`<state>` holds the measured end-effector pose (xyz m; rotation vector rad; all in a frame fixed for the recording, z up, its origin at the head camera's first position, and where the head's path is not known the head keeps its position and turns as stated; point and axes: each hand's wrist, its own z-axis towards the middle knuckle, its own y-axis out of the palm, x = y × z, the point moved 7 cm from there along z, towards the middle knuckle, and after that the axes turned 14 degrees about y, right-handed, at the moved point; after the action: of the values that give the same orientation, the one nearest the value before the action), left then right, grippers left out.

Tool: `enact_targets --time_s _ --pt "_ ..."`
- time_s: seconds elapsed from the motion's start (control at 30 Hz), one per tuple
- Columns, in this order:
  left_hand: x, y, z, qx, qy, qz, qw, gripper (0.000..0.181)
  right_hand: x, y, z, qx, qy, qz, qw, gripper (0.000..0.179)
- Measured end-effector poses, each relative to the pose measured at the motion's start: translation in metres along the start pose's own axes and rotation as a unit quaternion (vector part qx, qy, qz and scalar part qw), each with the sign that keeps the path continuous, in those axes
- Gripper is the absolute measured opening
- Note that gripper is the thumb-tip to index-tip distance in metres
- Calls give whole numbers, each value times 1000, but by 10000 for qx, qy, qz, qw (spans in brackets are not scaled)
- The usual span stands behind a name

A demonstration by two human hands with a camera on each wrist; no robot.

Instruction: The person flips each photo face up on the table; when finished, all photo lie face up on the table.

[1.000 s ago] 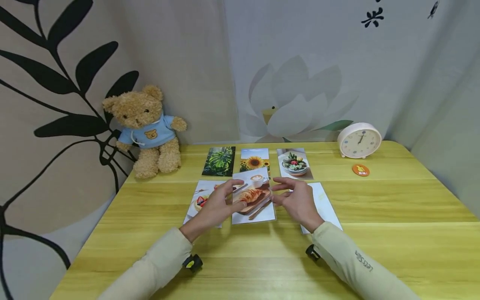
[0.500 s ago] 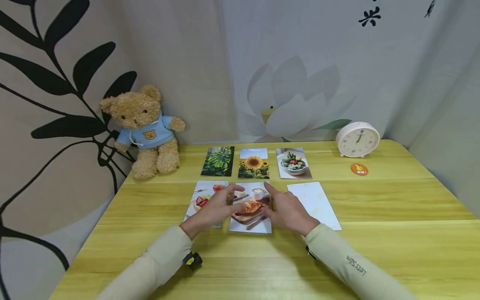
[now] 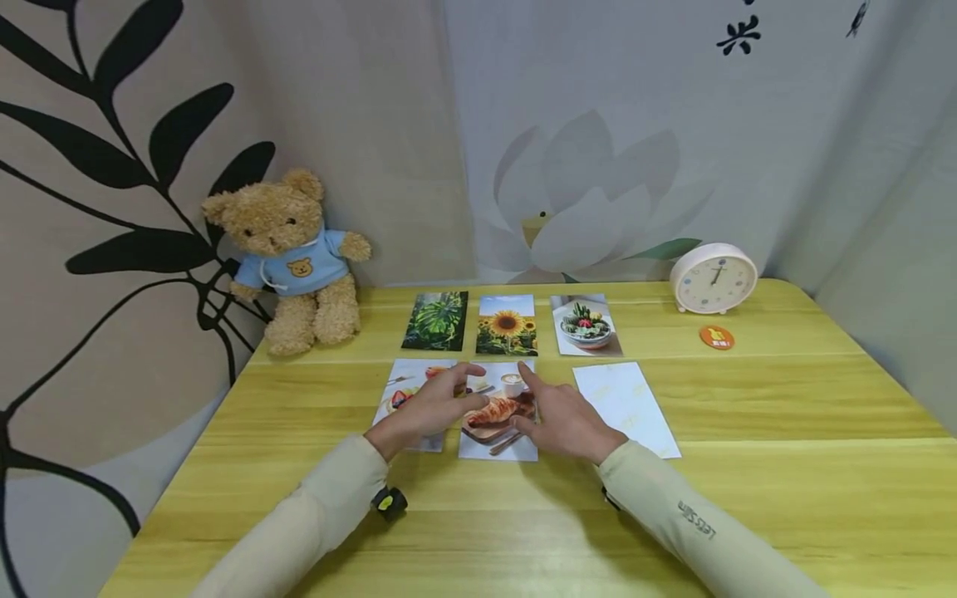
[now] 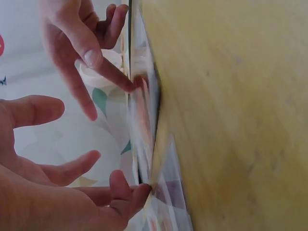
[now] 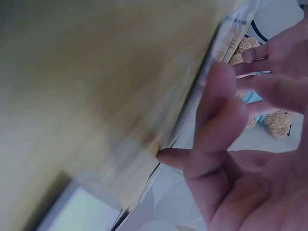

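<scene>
A photo card of a croissant and coffee (image 3: 486, 415) lies flat on the table in the near row, between both hands. My left hand (image 3: 428, 409) spans its left edge with thumb and fingers spread, some fingertips down near the neighbouring fruit tart card (image 3: 399, 399), which it partly covers. My right hand (image 3: 571, 419) rests at the right edge, index finger reaching the top corner and thumb over the picture. In the wrist views the left hand (image 4: 72, 192) and right hand (image 5: 231, 163) touch down with their lower fingers, gripping nothing.
Behind lie a green leaf card (image 3: 435, 321), a sunflower card (image 3: 507, 325) and a succulent card (image 3: 586, 325). A pale card (image 3: 628, 407) lies right of the hands. A teddy bear (image 3: 287, 262), a white clock (image 3: 714, 279) and an orange disc (image 3: 717, 337) stand or lie farther out.
The croissant card, earlier raised and overlapping the sunflower card, came down flat on the table, then shifted slightly away from me. My right hand moved left onto its edge.
</scene>
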<state>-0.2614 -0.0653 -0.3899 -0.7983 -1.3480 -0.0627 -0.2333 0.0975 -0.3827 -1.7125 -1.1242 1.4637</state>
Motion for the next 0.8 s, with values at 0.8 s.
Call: enact_targets --time_s 0.8 --pt "60 105 45 -1090 -377 -2970 9479 51 103 -74 -40 1186 -98 -256 9926 61"
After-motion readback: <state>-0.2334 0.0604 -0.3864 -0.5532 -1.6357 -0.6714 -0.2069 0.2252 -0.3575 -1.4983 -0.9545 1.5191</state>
